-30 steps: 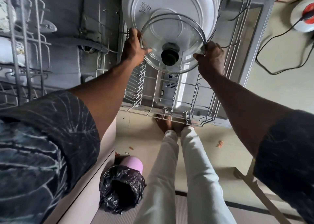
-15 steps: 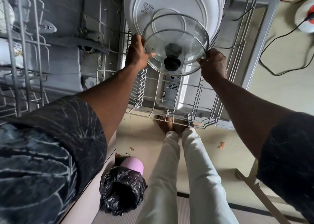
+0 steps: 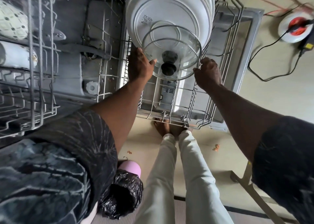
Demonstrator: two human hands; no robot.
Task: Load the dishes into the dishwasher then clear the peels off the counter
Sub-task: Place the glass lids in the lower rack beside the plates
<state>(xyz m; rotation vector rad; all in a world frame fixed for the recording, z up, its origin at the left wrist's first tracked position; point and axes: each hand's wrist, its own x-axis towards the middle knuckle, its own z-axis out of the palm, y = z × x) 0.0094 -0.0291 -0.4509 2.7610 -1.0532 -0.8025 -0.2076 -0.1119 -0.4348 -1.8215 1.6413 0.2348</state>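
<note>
- And here's the glass lid point(image 3: 180, 54), standing on edge over the lower rack point(image 3: 192, 105), its black knob point(image 3: 167, 68) facing us.
- Left hand point(image 3: 139, 66) is at the lid's 8 o'clock: thumb laid over the front of the rim and the rest of the hand behind the glass, so it has a grip on it.
- Right hand point(image 3: 208, 72) is at the lid's 4 o'clock, knuckles bent, its fingertips point(image 3: 195, 69) pinching the metal rim.
- So the lid sits squarely between the two hands, held at both lower sides.
- Whether its bottom edge rests on the rack's tines we cannot tell.
- At the lid's 12 o'clock, just behind it, we see a row of white plates point(image 3: 169, 11) upright in the same rack.
- The open dishwasher door point(image 3: 246, 54) lies under the rack.
- Out at 9 o'clock the upper rack point(image 3: 34, 71) sticks out, with a patterned cup point(image 3: 11, 21) inside.
- Down at 6 o'clock we have bare feet point(image 3: 168, 128) at the rack's front edge and pale trousers.
- At 7 o'clock stands a pink bin lined with a black bag point(image 3: 122, 195).
- At 5 o'clock a scrap of orange peel point(image 3: 216, 147) lies on the floor.
- At 2 o'clock there's a cable reel point(image 3: 295, 28) on the floor, its black lead trailing.
</note>
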